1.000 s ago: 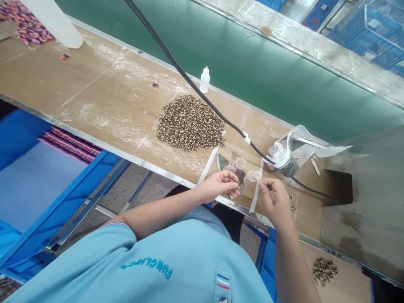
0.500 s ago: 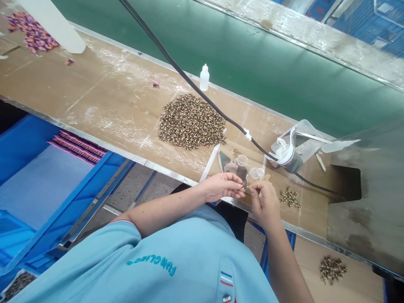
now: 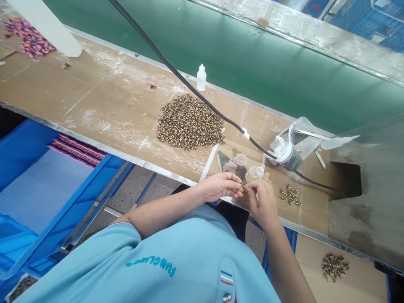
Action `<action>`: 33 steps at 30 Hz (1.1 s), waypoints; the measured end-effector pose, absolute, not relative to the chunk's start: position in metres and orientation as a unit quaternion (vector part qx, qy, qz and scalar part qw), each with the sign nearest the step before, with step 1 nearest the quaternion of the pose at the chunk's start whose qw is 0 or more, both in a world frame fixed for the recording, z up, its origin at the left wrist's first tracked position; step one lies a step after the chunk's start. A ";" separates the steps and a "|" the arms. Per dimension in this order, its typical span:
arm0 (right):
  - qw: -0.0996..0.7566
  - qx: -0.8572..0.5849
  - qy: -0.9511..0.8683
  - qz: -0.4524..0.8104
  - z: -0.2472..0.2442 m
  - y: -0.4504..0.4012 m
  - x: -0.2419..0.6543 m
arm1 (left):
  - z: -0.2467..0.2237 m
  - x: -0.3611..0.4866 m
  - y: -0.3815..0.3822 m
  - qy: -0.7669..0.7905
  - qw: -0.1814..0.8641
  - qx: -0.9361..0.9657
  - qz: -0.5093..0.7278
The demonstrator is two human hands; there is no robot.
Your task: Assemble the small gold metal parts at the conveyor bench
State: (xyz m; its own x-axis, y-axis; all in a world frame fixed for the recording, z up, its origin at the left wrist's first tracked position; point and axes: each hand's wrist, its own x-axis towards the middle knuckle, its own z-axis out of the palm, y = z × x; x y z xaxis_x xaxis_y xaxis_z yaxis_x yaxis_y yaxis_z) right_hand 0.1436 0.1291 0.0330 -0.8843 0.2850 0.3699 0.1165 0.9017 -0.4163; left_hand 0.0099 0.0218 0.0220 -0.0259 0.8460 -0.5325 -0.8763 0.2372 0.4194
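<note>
We log the bare left hand [image 3: 220, 187] and bare right hand [image 3: 264, 203] pinching one tiny gold-coloured metal piece [image 3: 243, 187] between their fingertips.

Head camera looks forward and down at the hands [image 3: 221, 187].

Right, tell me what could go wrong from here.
The tiny gold-coloured piece pinched between the left hand and right hand might slip and drop past the nearby metal bench edge. The right hand could also knock the loose cluster of small pieces lying near it.
</note>
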 end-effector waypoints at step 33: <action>0.299 -0.159 -0.922 0.190 0.016 0.105 0.164 | 0.016 0.023 0.017 0.376 0.631 0.029 0.678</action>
State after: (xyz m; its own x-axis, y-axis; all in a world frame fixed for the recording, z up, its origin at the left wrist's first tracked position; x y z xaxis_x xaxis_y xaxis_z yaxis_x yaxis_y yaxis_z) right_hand 0.1641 0.1047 0.0162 -0.7706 0.4060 0.4912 0.1787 0.8775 -0.4450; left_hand 0.0231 0.0172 0.0156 -0.2023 0.8776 -0.4346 -0.8340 0.0782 0.5462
